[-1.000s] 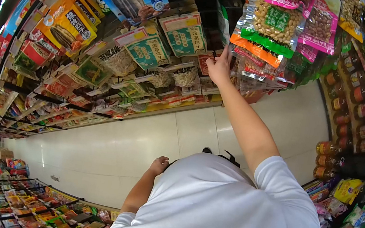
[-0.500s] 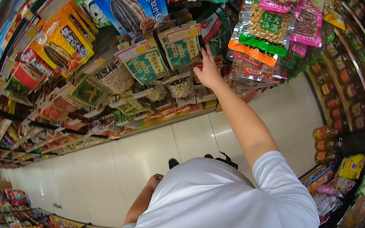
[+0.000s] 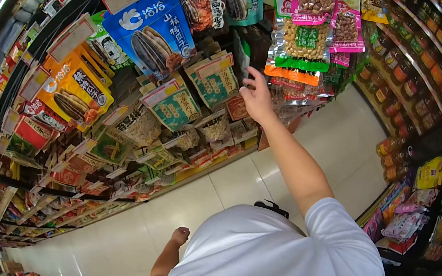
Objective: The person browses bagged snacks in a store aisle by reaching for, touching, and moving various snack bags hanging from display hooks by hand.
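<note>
My right hand (image 3: 258, 96) reaches to a rack of hanging snack bags, with thumb and index finger apart. Its fingertips are at the lower end of a dark green bag (image 3: 241, 52), seen nearly edge-on; whether they touch it I cannot tell. Left of the hand hang two teal and cream seed bags, the nearer one (image 3: 213, 84) behind a price tag. A small red bag (image 3: 237, 108) hangs just below the fingers. Down at my side, my left hand (image 3: 180, 236) is loosely curled, with nothing visible in it.
Above hang a blue sunflower seed bag (image 3: 149, 24) and clear peanut packs (image 3: 306, 41). Yellow seed bags (image 3: 75, 90) hang on the left. Shelves of jars (image 3: 407, 74) stand at right, and a tiled floor (image 3: 230, 188) lies below.
The view has shifted, so the rack sits lower and the peanut packs farther left. The dark green bag has turned from showing its front to nearly edge-on beside my right hand.
</note>
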{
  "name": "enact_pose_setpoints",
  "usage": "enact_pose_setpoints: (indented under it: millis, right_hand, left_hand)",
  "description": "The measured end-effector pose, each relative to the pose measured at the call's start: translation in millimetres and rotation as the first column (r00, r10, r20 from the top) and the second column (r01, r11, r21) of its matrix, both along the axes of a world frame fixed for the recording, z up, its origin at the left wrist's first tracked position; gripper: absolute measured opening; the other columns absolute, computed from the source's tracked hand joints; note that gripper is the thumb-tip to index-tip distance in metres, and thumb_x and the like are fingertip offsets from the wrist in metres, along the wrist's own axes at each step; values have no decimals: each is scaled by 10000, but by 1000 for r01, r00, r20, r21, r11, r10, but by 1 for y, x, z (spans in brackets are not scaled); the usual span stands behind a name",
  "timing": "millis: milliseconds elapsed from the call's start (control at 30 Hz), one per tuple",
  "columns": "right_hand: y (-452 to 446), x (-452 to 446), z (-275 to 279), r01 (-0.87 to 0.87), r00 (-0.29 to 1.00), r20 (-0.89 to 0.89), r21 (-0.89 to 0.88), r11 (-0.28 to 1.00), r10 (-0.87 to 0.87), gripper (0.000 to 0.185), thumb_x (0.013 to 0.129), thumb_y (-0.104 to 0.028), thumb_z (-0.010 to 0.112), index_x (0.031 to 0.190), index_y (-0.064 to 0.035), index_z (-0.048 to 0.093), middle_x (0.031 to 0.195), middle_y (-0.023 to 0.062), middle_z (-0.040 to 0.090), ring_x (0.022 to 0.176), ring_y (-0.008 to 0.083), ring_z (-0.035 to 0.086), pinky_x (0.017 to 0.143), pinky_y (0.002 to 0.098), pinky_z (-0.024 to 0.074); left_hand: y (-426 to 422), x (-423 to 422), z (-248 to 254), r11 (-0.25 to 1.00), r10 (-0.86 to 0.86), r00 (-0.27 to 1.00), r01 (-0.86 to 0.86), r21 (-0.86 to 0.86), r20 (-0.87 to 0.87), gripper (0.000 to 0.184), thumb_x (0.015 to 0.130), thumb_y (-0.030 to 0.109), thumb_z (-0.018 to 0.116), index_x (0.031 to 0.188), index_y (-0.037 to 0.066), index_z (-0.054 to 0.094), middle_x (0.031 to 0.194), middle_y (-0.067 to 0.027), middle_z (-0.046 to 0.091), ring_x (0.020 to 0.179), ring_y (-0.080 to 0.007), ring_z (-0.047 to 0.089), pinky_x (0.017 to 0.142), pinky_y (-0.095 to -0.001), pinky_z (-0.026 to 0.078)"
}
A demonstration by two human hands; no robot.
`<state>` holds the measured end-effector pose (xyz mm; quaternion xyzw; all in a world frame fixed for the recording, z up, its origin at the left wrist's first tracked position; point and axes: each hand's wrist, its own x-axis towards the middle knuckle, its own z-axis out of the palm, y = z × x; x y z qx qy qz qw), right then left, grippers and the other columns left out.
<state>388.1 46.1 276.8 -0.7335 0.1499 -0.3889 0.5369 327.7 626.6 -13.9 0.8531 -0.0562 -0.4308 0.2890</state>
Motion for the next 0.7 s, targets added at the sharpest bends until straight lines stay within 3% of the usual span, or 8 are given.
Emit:
enact_pose_setpoints:
  millis: [33,100,133,200,300,333,533,700]
  right_hand:
    - [1,-4,15,8,999,30,50,999,-9,613,938,6,606,1510,-55,395,1463,142,492,1236,220,583,916,333,535]
    - [-2,-8,36,-14,996,90,37,999,11,598,914,-34,614,1476,-16,412,1487,167,460,1302,278,553,959,368,529]
    - [-4,-8,38,-21,998,68,55,998,17,603,910,-48,620,1476,-14,411,1503,177,442,1330,298,525,997,384,508]
    - [-8,-8,39,-35,999,22,91,995,33,616,904,-75,633,1475,-9,410,1535,196,406,1388,338,470,1072,415,466]
    - [-13,0,17,62,994,-75,-174,983,-76,665,883,-125,662,1482,0,400,1585,231,332,1459,400,362,1172,449,363]
    - [-14,3,13,51,989,-123,-226,973,-80,717,869,-155,673,1504,2,381,1634,250,244,1505,432,267,1222,464,276]
    - [-14,30,1,-142,959,-276,-260,955,68,814,887,-188,654,1574,16,268,1690,228,123,1546,411,189,1241,463,246]
    - [-11,44,-3,-186,942,-323,-258,948,97,853,908,-206,649,1596,28,203,1701,205,103,1561,384,159,1253,450,237]
  left_hand:
    - [-5,4,-7,999,-25,1000,25,-20,7,362,930,277,678,1181,16,695,942,-157,759,722,-209,724,661,-340,578]
    - [-16,7,-21,996,-72,997,73,-50,16,377,927,294,679,1181,15,696,964,-172,761,734,-228,732,699,-355,589]
    - [-30,8,-9,990,-141,990,141,2,25,404,931,310,673,1199,8,690,1007,-191,759,823,-256,745,783,-365,592]
    - [-49,8,-11,984,-172,982,175,-37,75,397,941,295,667,1207,1,687,1028,-190,756,902,-253,740,815,-359,588]
    - [-75,-1,-1,976,-160,985,168,-138,72,395,957,280,663,1233,-2,675,1063,-187,751,997,-252,725,854,-355,581]
    - [-82,-5,3,972,-147,987,155,-176,59,395,962,275,663,1244,-2,670,1076,-185,749,1025,-253,718,865,-354,579]
    - [-86,-39,5,995,0,997,-8,-103,-73,444,967,285,683,1295,-9,630,1103,-178,745,1027,-239,712,888,-356,570]
    - [-41,-74,-38,995,-44,999,41,-89,-31,489,954,321,690,1290,-31,637,1161,-205,732,1070,-270,703,910,-370,558]
